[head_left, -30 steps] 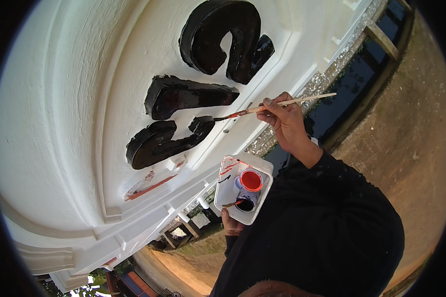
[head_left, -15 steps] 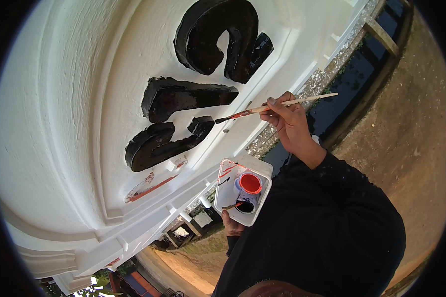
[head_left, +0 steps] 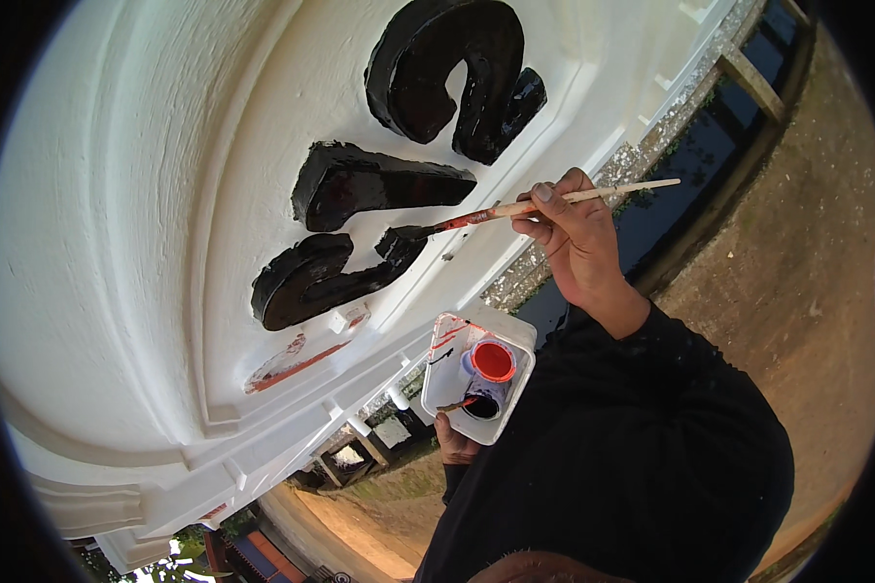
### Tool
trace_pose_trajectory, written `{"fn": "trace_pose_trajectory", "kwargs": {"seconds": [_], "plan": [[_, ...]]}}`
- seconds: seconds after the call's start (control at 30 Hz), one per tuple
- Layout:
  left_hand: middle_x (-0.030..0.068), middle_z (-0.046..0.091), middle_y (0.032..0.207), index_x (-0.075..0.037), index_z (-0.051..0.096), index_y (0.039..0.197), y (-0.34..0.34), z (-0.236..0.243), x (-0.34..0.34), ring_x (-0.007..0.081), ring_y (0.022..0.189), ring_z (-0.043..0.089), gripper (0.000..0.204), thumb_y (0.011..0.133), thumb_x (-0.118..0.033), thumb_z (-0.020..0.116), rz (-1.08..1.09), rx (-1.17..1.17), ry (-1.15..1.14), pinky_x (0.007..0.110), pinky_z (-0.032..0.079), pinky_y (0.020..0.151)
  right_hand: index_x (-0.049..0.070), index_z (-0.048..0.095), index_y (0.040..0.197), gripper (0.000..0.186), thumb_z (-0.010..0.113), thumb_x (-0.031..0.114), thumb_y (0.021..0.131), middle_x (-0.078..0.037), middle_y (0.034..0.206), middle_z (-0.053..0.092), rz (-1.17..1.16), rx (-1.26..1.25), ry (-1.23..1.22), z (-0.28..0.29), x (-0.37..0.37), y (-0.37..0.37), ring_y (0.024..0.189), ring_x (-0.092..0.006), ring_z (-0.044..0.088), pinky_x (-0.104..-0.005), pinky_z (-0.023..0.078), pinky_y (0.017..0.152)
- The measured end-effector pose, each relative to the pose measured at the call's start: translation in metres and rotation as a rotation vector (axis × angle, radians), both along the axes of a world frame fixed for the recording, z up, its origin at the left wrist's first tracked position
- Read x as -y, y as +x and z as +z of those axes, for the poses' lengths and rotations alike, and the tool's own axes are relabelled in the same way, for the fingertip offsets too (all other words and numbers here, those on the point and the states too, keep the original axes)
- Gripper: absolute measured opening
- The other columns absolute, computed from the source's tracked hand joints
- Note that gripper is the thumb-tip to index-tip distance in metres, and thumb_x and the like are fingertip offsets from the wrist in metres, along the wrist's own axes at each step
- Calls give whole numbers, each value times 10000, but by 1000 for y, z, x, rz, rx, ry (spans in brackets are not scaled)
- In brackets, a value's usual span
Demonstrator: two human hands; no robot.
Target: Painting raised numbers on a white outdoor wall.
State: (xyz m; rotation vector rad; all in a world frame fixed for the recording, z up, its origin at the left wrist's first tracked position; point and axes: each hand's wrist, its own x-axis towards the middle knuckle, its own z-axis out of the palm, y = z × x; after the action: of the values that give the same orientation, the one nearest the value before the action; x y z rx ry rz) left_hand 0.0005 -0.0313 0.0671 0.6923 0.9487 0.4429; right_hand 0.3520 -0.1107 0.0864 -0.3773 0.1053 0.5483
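My right hand (head_left: 581, 243) pinches a thin wooden paintbrush (head_left: 469, 220), its handle smeared with red. The dark bristles meet the right end of the lowest black raised character (head_left: 297, 287) on a white wall (head_left: 262, 146). My left hand (head_left: 455, 443) grips the lower end of a white plastic container (head_left: 445, 381), its fingers partly hidden. Inside sit a cup of red paint (head_left: 494, 361) and a cup of black paint (head_left: 482, 406). A second small brush (head_left: 457, 403) leans into the black one.
Two more glossy black raised characters (head_left: 374, 185) stand higher on the wall. Below them are a small white block (head_left: 348, 317) and a red-smeared strip (head_left: 297, 369). Past a rough ledge (head_left: 632, 160) lie dark water (head_left: 685, 160) and brown ground (head_left: 768, 262).
The brush tip has gone from just beside the lowest character onto its right end. The raised characters have shifted slightly in view. The left hand keeps its hold on the container.
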Motion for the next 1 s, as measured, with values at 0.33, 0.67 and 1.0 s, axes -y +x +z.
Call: {"fn": "trace_pose_trajectory", "kwargs": {"seconds": [0.33,0.67,1.0], "plan": [[130,502,1435,-77,391,1478,-1,-4,3,325,1302,495,962,757,-589,769,-27,-17,42,485,400,1114,71,504,963,177,679,82,941,-125,925,689,49,-24,-159,-21,1,2,836,-196,717,-322,629,759],[146,502,1437,-63,383,1480,7,-16,16,336,1308,501,904,789,-500,768,66,92,-56,504,390,1126,37,460,1013,196,639,5,939,-173,1047,634,17,411,-205,14,42,11,940,-251,696,-368,636,787],[169,472,1458,-37,328,1501,-3,-28,1,341,1321,485,961,788,-500,775,-105,105,-110,495,368,1139,-11,427,980,254,618,-145,881,-227,1098,601,-339,989,-254,43,21,-17,1086,-269,653,-334,581,915]]}}
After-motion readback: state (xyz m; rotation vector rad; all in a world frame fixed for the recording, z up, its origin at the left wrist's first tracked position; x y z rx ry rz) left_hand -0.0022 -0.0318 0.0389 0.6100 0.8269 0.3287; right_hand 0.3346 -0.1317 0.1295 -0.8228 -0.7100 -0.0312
